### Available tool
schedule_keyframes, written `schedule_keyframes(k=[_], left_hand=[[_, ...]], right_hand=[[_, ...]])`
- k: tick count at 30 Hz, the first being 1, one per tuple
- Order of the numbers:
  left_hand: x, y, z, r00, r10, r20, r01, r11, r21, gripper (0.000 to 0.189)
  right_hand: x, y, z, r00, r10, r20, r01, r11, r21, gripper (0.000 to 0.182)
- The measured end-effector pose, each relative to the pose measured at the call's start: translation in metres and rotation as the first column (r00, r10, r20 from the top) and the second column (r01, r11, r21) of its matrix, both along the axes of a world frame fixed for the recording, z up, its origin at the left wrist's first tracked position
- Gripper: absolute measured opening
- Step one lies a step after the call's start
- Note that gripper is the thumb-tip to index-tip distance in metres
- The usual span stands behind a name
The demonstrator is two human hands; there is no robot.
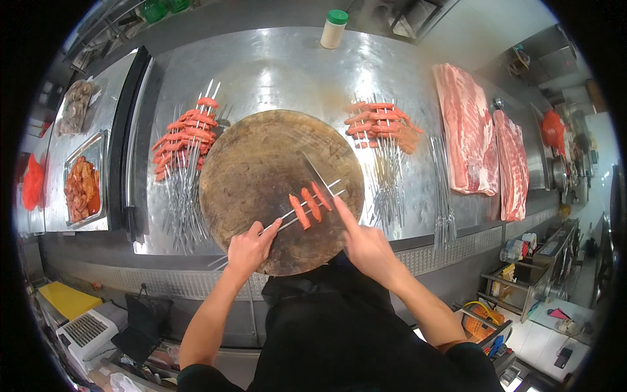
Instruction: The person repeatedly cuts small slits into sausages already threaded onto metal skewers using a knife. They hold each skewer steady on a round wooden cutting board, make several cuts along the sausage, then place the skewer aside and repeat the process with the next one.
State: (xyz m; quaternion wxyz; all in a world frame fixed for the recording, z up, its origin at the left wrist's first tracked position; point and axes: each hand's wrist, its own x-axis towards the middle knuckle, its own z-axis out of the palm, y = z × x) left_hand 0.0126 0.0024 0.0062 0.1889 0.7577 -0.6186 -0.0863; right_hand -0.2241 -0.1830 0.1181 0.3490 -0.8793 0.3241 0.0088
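Note:
A round wooden chopping block (254,161) stands before me on a steel worktop. Over its lower part my left hand (252,247) grips two metal skewers (289,215), which pass through three strips of raw meat (307,203). My right hand (367,247) holds a knife (317,174), its index finger stretched along the blade; the handle is hidden in the hand. The blade lies beside the outermost strip; whether they touch is not clear. Piles of meat skewers rest left (188,132) and right (379,125) of the block.
Two slabs of raw pork with fat (468,132) (511,161) lie at the right, near bare metal skewers (443,196). A green-lidded jar (334,30) stands at the back. On the left are a steel tray (102,179) of reddish meat and a bagged item (76,108).

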Motion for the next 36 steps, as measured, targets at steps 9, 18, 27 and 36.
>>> schedule_keyframes(k=[9, 18, 27, 36], left_hand=[[-0.006, 0.002, -0.005, 0.997, 0.007, 0.079, -0.013, 0.997, 0.078, 0.049], [-0.007, 0.002, -0.005, 0.999, 0.006, 0.037, -0.007, 1.0, 0.01, 0.045], [-0.005, 0.002, -0.003, 0.998, -0.013, 0.053, 0.011, 0.999, 0.033, 0.047], [-0.006, 0.003, -0.006, 0.999, -0.028, 0.031, 0.024, 0.991, 0.128, 0.058]], right_hand=[[-0.08, 0.048, 0.04, 0.938, -0.043, -0.343, 0.067, 0.996, 0.06, 0.081], [-0.052, 0.053, 0.054, 0.974, -0.058, -0.219, 0.069, 0.997, 0.042, 0.081], [-0.009, 0.046, 0.02, 0.991, -0.091, -0.099, 0.096, 0.994, 0.056, 0.082], [-0.017, 0.068, 0.028, 0.94, -0.142, -0.309, 0.172, 0.982, 0.073, 0.08]])
